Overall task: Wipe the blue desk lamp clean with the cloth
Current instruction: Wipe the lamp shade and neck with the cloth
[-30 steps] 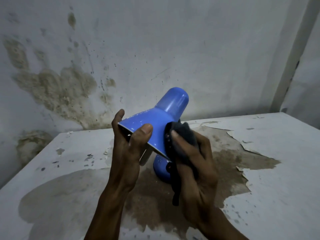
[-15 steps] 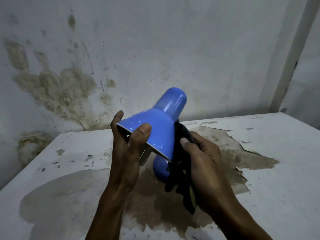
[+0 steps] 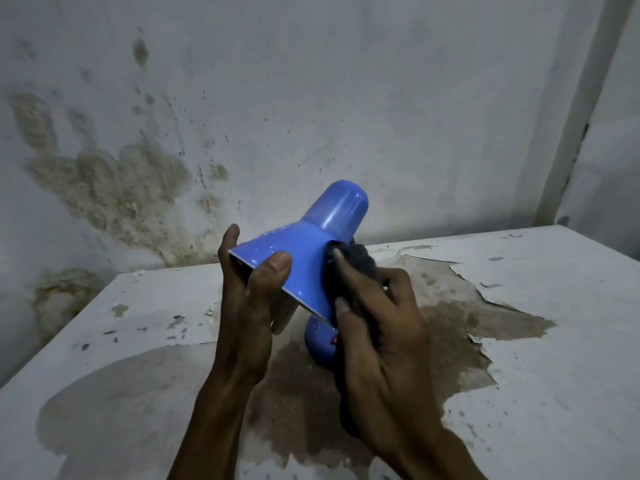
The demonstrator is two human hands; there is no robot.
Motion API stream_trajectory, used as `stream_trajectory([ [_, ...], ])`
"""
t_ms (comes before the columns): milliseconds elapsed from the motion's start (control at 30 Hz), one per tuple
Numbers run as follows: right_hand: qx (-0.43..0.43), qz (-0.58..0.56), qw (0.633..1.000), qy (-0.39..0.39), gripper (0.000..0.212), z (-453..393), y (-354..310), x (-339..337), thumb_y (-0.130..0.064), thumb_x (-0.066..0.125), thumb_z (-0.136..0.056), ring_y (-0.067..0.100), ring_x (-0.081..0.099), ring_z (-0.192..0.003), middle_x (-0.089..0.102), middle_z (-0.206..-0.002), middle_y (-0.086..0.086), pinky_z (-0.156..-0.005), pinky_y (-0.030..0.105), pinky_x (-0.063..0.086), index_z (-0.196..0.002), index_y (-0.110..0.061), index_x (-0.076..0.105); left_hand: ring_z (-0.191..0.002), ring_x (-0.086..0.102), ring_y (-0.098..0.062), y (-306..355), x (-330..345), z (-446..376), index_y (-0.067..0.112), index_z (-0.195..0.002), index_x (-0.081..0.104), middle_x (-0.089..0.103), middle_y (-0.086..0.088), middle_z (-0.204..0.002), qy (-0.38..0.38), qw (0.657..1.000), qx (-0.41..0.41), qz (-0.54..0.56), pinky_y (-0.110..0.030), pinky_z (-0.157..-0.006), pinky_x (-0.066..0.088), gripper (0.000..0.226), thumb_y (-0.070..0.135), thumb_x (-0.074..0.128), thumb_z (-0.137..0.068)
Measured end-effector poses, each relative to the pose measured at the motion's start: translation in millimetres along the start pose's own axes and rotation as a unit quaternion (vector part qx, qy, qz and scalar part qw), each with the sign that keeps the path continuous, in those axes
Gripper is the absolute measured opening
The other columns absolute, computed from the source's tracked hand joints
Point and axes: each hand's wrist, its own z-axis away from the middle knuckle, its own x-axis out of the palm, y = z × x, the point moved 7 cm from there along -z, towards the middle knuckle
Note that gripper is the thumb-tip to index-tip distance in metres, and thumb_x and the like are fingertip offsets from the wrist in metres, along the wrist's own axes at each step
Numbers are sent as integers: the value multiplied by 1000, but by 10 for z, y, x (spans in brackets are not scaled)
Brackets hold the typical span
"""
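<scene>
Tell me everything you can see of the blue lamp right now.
The lamp is glossy blue, apparently plastic or painted metal. Its cone-shaped shade is tilted, open rim toward the lower left, rounded cap up and back. Pale specks dot the shade. The left hand grips the rim, thumb on top. The right hand presses a dark cloth against the shade's right side. Its round base stands on the stained table, mostly hidden.
</scene>
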Motion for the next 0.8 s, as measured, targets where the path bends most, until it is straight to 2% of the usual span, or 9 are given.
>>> stream_trajectory([
  [100, -85, 51, 995, -6, 41, -31, -28, 80, -18, 48, -99, -3, 55, -107, 49, -122, 4, -88, 6, 41, -138, -24, 59, -105, 64, -14, 14, 12, -12, 37, -147, 26, 66, 6, -115, -10, 1000, 8, -4, -38, -84, 49, 102, 54, 63, -54],
  [200, -57, 49, 996, 37, 40, -359, 99, 74, -17, 49, -101, -8, 53, -102, 45, -118, -1, -83, 1, 38, -138, -30, 59, -79, 60, -11, 49, -3, -26, 40, -148, 21, 66, 15, -79, -7, 1000, 12, -22, -35, -68, 43, 105, 52, 64, -53],
  [300, -3, 56, 996, 66, 39, -820, 214, 31, -21, 47, -101, -14, 51, -93, 44, -116, -5, -80, 0, 38, -132, -42, 59, -74, 58, -8, 34, 5, -45, 44, -149, 17, 63, 14, -77, -12, 999, 4, -31, -33, -67, 41, 107, 53, 64, -54],
  [433, 68, 14, 997, 35, 35, -1146, 297, 2, -20, 47, -99, -11, 55, -99, 56, -122, -6, -92, 6, 41, -120, -38, 68, -91, 63, -8, 38, 3, -15, 46, -148, 16, 66, 13, -95, -8, 999, -1, -35, -38, -81, 46, 107, 55, 65, -53],
  [533, -83, 139, 987, 15, 28, -838, -7, 26, -22, 54, -95, -2, 52, -98, 43, -118, -6, -75, 10, 44, -112, -37, 71, -104, 55, -43, 78, 28, 33, 51, -146, 18, 53, -24, -128, -13, 999, -7, -33, -65, -95, 40, 104, 54, 67, -55],
  [567, -131, 173, 976, -9, 27, -725, -101, 59, -24, 55, -93, 6, 53, -101, 42, -120, -5, -70, 16, 46, -110, -35, 72, -104, 54, -46, 83, 25, 36, 51, -145, 18, 48, -28, -133, -12, 999, -8, -35, -67, -96, 38, 103, 53, 67, -54],
  [633, -167, 210, 962, -45, 26, -721, -151, 80, -26, 56, -90, 14, 54, -100, 45, -120, -4, -64, 26, 48, -107, -36, 73, -120, 47, -50, 82, 16, 19, 52, -145, 18, 45, -25, -140, -9, 999, -10, -43, -66, -98, 37, 104, 55, 68, -54],
  [700, -126, 233, 964, -35, 26, -991, -94, 29, -29, 54, -91, 16, 55, -97, 45, -117, -6, -67, 31, 49, -106, -41, 72, -125, 41, -50, 68, 25, -4, 53, -144, 18, 41, -23, -144, -18, 998, -7, -55, -65, -96, 39, 103, 58, 68, -54],
  [800, -50, 269, 960, -51, 29, -1377, -17, -7, -31, 48, -93, 18, 56, -97, 47, -114, -6, -73, 35, 48, -105, -40, 72, -124, 53, -22, 63, 24, 1, 50, -146, 18, 51, -3, -140, -23, 998, -3, -60, -40, -86, 51, 106, 60, 66, -52],
])
